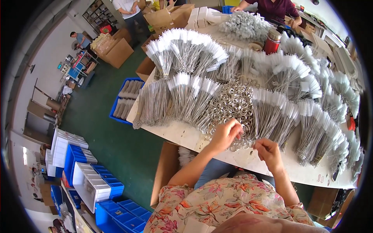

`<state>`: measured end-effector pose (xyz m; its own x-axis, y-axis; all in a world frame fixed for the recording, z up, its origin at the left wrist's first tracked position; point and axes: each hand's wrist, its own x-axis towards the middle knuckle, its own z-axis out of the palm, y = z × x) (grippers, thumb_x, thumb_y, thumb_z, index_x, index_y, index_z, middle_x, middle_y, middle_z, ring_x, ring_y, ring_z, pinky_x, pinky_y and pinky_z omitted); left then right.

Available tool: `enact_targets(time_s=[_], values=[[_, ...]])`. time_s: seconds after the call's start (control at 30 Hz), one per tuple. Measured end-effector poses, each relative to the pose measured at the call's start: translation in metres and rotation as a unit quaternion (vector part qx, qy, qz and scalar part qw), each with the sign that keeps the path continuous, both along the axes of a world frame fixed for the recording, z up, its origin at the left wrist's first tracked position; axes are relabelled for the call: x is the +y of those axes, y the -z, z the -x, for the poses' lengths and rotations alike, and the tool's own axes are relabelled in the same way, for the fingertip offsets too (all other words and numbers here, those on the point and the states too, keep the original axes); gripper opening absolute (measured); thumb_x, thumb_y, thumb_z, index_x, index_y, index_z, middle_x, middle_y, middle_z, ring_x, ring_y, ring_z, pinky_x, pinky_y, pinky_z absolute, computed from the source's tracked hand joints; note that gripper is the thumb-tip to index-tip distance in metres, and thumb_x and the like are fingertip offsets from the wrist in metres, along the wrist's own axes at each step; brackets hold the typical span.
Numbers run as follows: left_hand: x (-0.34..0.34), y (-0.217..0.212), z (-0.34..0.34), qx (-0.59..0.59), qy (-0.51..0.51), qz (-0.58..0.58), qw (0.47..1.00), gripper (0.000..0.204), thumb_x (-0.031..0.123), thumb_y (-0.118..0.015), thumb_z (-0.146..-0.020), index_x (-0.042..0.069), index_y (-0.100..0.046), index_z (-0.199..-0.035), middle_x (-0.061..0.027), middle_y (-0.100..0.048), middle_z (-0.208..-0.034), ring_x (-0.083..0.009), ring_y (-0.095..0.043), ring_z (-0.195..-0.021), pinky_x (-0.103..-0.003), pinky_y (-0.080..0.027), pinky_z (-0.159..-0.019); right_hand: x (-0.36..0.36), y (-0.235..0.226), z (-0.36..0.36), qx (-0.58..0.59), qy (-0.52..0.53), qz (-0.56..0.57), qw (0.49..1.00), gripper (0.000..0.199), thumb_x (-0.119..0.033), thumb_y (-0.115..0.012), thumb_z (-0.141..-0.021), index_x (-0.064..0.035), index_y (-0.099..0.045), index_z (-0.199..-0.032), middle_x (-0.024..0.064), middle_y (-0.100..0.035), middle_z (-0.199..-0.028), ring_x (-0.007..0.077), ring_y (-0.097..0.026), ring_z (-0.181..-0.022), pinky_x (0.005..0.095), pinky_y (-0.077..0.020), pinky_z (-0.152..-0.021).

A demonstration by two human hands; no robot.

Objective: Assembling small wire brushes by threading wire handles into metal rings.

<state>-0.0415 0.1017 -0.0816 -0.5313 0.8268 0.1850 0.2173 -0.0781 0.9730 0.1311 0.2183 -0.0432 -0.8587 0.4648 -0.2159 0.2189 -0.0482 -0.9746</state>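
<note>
Your left hand (225,134) sits at the near edge of the pile of metal split rings (229,103) in the middle of the table (186,136), fingers curled and pinched together on what looks like a single ring; the ring itself is too small to make out clearly. Your right hand (268,151) hovers just beside it, fingers bent in a loose pinch near the looped ends of a thin wire brush bundle (268,116); you cannot tell whether it has hold of a brush or nothing at all.

Judge the rings as light, hard and slippery: they will slide and tangle, so take one by its rim between thumb and forefinger instead of scooping. The wire straw brushes (186,50) are light too, with thin twisted stems that bend easily and soft white bristle tips that crush. Take them low on the stem, near the loop, never by the bristles.

Much stays unclear. The fisheye bends the table's edge, and the far bundles blur into grey masses. Your fingertips hide the contact point on both hands. A red flask (272,40) stands among the brushes at the far side, where another person's arm (291,21) reaches in. Below the table, a cardboard box (167,171) is half hidden by your left arm, its contents unreadable. Blue crates (112,186) are stacked on the green floor to your left.
</note>
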Motion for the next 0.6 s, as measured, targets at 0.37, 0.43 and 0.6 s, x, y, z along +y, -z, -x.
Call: enact_targets(time_s=[0.37, 0.43, 0.6], values=[[-0.008, 0.001, -0.032, -0.175, 0.047, -0.008, 0.983, 0.014, 0.014, -0.048, -0.093, 0.001, -0.050, -0.092, -0.0045, -0.059, -0.072, -0.0102, -0.059, -0.055, -0.021, -0.048, -0.050, -0.004, -0.003, 0.017, 0.055, -0.011, 0.067, 0.996, 0.014, -0.007, -0.058, -0.086, 0.0052, -0.063, -0.088, 0.0070, -0.052, -0.099, 0.0066, -0.049, -0.055, 0.0189, -0.0400, -0.047], [-0.008, 0.003, -0.033, -0.232, 0.052, -0.025, 0.971, 0.013, 0.013, -0.049, -0.093, 0.001, -0.052, -0.095, -0.0047, -0.060, -0.074, -0.0106, -0.060, -0.058, -0.022, -0.048, -0.051, -0.005, -0.002, 0.017, 0.057, -0.033, 0.034, 0.997, 0.012, -0.006, -0.060, -0.085, 0.0046, -0.064, -0.088, 0.0075, -0.053, -0.096, 0.0070, -0.050, -0.056, 0.0193, -0.0403, -0.047], [-0.008, 0.013, -0.036, -0.457, 0.084, -0.090, 0.881, 0.020, 0.010, -0.052, -0.091, 0.001, -0.053, -0.109, -0.0053, -0.060, -0.083, -0.0120, -0.063, -0.072, -0.023, -0.051, -0.055, -0.018, -0.003, 0.018, 0.100, -0.033, -0.074, 0.992, 0.011, -0.005, -0.060, -0.084, 0.0040, -0.064, -0.088, 0.0079, -0.053, -0.093, 0.0077, -0.051, -0.056, 0.0204, -0.0420, -0.048]])
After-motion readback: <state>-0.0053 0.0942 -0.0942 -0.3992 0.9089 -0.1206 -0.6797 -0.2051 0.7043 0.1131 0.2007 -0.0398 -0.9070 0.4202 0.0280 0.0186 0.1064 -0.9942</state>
